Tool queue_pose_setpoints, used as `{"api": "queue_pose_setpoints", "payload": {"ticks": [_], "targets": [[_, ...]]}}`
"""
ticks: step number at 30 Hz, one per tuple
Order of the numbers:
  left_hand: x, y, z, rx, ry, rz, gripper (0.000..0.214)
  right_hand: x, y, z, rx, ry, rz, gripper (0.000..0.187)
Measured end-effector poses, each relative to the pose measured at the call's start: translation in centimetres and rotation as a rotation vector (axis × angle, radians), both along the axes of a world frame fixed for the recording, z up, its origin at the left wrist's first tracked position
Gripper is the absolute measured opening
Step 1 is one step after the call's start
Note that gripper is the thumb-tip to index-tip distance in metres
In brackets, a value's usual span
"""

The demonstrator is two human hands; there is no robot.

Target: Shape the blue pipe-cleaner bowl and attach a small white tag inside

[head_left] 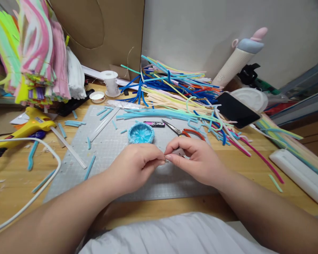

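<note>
Above the grey cutting mat (116, 187), my left hand (136, 165) and my right hand (194, 158) meet, fingertips pinched together. Between them is something tiny, too small to name. A small pale grey piece (178, 152) shows under the curled fingers of my right hand; whether it is held or lies behind is unclear. Just beyond my left hand sits a round, fuzzy light-blue cup shape (141, 133) with its hollow facing up. Orange-handled scissors (182, 132) lie on the mat past my right hand, near a small black-and-pink label strip (154, 124).
A yellow glue gun (34, 123) with a white cable (59, 162) lies at left, among short blue pipe-cleaner pieces (90, 167). Loose pipe cleaners (169, 91) pile up at the back. A phone (238, 109), a tumbler (237, 58) and a white bar (298, 176) are on the right.
</note>
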State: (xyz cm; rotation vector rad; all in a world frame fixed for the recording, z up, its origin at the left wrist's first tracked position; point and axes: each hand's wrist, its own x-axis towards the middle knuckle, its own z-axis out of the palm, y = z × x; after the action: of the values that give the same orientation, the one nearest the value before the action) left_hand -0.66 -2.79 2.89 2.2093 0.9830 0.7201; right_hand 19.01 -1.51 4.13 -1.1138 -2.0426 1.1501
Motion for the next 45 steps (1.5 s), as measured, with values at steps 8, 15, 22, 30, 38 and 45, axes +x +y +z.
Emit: {"api": "queue_pose_setpoints", "payload": {"ticks": [8, 15, 22, 30, 38, 45], "targets": [[0.4, -0.2, 0.9, -0.314, -0.246, 0.146, 0.015, -0.2, 0.0, 0.2, -0.098, 0.087, -0.046, 0.008], [0.9, -0.4, 0.5, -0.497, -0.417, 0.293, 0.014, -0.5, -0.2, -0.7, 0.175, 0.145, -0.048, 0.008], [1.0, -0.5, -0.1, -0.420, -0.428, 0.427, 0.014, -0.9, -0.9, -1.2, 0.364, 0.121, -0.031, 0.012], [1.2, -0.3, 0.0, -0.525, -0.603, 0.451, 0.012, -1.4, -1.2, -1.5, 0.073, 0.211, -0.132, 0.011], [1.2, 0.0, -0.5, -0.718, -0.764, 0.401, 0.016, -1.8, -1.1, -1.9, -0.304, 0.394, -0.156, 0.020], [1.2, 0.1, -0.9, -0.853, -0.871, 0.324, 0.012, -2.0, -0.9, -2.0, -0.582, 0.514, -0.085, 0.029]]}}
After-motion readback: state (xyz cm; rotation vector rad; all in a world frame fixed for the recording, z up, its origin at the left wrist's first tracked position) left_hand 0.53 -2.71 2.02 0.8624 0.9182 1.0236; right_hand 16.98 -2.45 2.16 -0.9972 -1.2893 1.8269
